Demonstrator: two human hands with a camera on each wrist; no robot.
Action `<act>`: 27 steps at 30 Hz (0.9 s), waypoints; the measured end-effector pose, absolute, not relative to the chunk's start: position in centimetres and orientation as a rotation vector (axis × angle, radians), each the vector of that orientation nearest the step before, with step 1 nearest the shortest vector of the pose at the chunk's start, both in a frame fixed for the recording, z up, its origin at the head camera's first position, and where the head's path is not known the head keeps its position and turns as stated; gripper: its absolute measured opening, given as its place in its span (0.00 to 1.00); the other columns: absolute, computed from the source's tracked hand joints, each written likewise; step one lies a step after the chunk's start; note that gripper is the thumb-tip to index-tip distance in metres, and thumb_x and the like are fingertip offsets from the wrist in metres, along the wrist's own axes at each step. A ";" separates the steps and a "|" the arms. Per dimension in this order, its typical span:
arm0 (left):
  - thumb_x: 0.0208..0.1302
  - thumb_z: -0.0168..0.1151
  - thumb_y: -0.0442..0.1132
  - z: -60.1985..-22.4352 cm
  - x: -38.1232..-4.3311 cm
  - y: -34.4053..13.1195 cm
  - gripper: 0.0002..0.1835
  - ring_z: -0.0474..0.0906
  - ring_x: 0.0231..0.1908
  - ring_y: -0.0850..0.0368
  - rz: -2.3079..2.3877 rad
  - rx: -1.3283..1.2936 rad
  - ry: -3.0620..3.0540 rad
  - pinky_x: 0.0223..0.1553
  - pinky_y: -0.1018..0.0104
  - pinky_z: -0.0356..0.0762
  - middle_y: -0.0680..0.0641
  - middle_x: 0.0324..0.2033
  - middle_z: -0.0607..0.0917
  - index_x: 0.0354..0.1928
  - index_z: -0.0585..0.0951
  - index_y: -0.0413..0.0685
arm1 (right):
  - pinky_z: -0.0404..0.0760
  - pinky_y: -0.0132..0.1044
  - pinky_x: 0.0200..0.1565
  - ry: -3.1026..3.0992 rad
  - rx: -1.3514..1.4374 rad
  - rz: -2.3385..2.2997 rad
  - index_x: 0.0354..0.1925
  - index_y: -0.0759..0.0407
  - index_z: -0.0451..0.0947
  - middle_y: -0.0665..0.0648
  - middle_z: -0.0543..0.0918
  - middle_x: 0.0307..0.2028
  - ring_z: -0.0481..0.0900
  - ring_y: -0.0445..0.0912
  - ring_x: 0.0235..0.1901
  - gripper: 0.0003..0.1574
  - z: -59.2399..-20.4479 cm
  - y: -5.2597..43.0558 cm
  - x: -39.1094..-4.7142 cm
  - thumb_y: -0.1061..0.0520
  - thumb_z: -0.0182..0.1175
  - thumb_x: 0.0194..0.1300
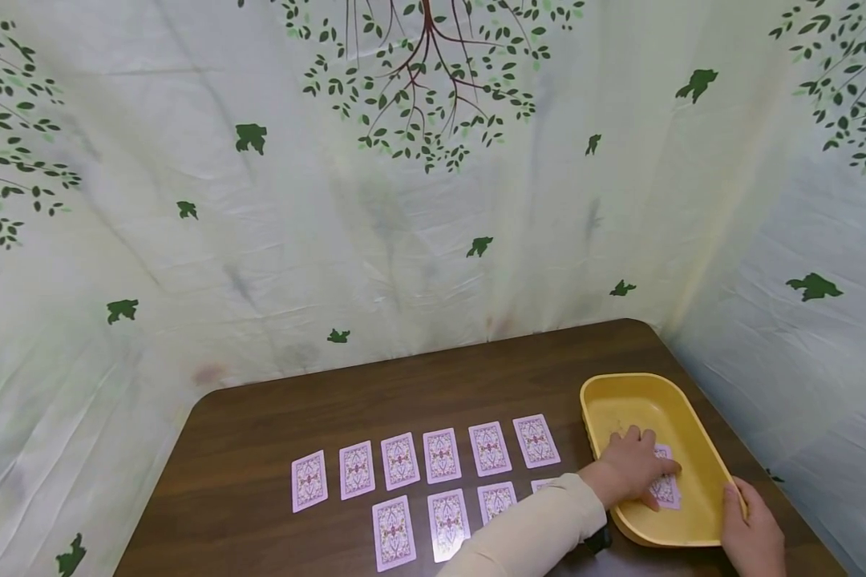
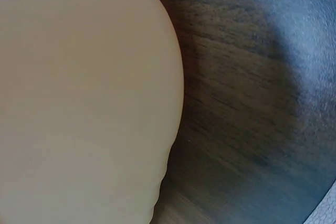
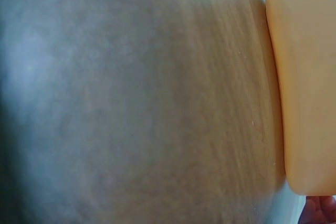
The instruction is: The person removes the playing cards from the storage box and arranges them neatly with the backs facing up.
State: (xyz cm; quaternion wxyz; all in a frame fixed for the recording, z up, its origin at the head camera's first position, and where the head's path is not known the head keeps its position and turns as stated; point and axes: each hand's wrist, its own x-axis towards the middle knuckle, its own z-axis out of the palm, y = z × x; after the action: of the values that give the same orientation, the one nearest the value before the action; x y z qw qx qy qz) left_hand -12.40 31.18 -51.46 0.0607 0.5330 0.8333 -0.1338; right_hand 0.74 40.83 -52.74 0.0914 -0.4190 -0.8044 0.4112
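My left hand [image 1: 626, 469] reaches inside a yellow plastic basin [image 1: 638, 389]. Its thumb and index finger hold a purple-patterned playing card [image 1: 667, 490] lying face down there; the hand covers part of the card, and I cannot tell if more lie beneath. At the near right corner, my right hand [image 1: 754, 533] grips the basin's rim, thumb on the inner side. The left wrist view is largely filled by a smooth beige surface, probably the basin wall. In the right wrist view the basin's side [image 3: 310, 87] stands at the right edge, with fingertips [image 3: 317, 211] below it.
Face-down playing cards [image 1: 440, 455] lie in two rows on the dark wooden table [image 1: 260, 425], left of the basin. The left sleeve [image 1: 537, 529] hides part of the nearer row. A white leaf-printed curtain [image 1: 404, 264] stands behind the table and at its sides.
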 end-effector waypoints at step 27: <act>0.50 0.58 0.68 -49.2 -13.7 28.8 0.36 0.60 0.49 0.67 0.030 1.917 2.379 0.44 0.78 0.64 0.55 0.54 0.64 0.62 0.65 0.71 | 0.69 0.49 0.33 -2.407 -1.311 1.246 0.61 0.71 0.58 0.75 0.71 0.43 0.72 0.60 0.35 0.38 -53.3 41.0 1.1 0.41 0.30 0.71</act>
State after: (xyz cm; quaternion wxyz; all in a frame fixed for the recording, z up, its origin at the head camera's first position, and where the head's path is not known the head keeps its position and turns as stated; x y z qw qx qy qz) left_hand -13.74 28.82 -49.24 0.0430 0.6269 0.7779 0.0097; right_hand 1.06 41.00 -53.34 0.0651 -0.4346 -0.7977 0.4130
